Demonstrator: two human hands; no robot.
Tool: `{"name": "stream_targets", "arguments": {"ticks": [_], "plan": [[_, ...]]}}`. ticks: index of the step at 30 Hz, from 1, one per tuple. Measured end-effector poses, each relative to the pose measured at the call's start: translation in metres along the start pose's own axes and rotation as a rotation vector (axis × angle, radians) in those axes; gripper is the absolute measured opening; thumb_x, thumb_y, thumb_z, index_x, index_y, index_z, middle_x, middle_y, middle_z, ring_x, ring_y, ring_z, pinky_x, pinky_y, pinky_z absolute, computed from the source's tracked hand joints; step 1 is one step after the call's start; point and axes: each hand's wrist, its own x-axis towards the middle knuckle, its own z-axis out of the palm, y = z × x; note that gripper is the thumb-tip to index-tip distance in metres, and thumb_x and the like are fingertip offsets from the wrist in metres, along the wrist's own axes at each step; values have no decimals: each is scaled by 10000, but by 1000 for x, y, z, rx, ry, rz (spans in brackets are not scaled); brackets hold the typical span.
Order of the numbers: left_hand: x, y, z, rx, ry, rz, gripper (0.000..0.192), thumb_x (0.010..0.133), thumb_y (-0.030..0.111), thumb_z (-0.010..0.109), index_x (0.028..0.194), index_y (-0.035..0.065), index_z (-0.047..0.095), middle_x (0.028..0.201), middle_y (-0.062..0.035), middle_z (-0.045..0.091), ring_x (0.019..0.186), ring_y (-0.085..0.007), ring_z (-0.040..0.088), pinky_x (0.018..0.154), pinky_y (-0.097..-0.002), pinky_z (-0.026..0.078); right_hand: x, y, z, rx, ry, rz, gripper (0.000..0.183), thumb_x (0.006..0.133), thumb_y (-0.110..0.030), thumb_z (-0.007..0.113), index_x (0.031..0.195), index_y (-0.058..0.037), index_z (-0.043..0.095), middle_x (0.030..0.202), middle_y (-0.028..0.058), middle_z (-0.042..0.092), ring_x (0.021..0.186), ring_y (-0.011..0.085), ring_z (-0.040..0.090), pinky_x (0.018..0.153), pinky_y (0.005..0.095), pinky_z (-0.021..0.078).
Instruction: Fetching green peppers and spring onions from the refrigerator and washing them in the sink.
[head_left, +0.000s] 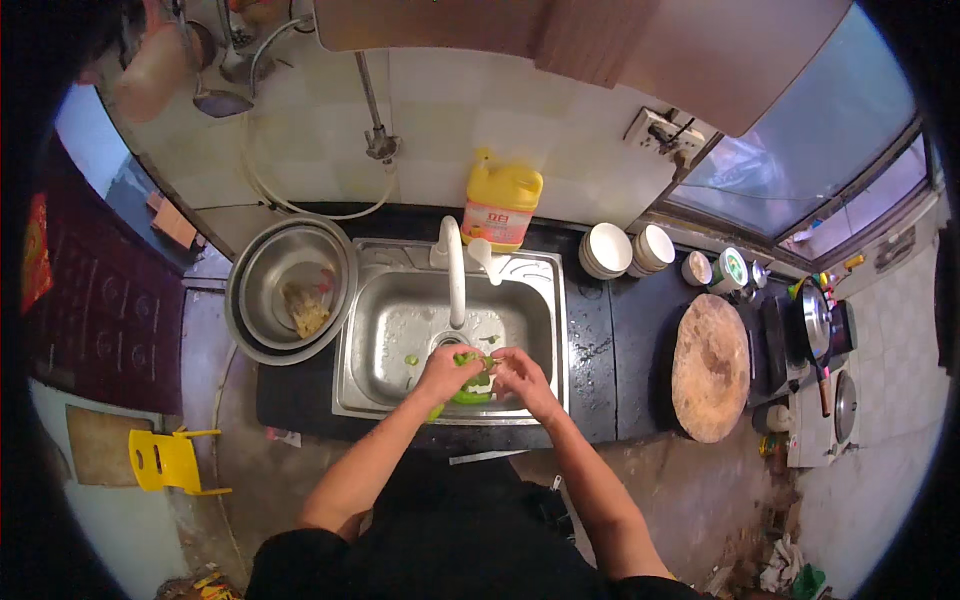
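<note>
Over the front part of a stainless steel sink, my left hand is closed on green vegetable pieces, perhaps green pepper. My right hand is beside it, its fingertips at the same greens; whether it grips them is unclear. Below the hands lies a long green pepper, with another green piece near the sink's front rim. Small green bits lie on the wet sink bottom. The white faucet arches over the basin behind my hands.
Nested metal bowls stand left of the sink. Behind it are a yellow detergent jug and a white plastic scoop. To the right are stacked white bowls, a round wooden chopping board and a pan. A yellow chair stands lower left.
</note>
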Motion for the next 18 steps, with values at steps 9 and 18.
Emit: {"name": "stream_targets", "arguments": {"ticks": [9, 18], "plan": [[-18, 44, 1, -393, -151, -232, 225, 805, 171, 639, 933, -12, 620, 785, -15, 613, 698, -81, 556, 630, -244, 459, 5, -22, 4, -297, 111, -123, 182, 887, -193, 587, 814, -28, 557, 622, -4, 548, 532, 58, 488, 487, 225, 406], [-31, 36, 9, 97, 118, 142, 271, 783, 223, 657, 957, 20, 615, 781, -83, 629, 738, -138, 585, 667, -325, 464, 15, -15, 8, -5, 80, 37, 175, 878, -196, 575, 773, -60, 542, 574, 6, 501, 480, 73, 434, 436, 222, 326]]}}
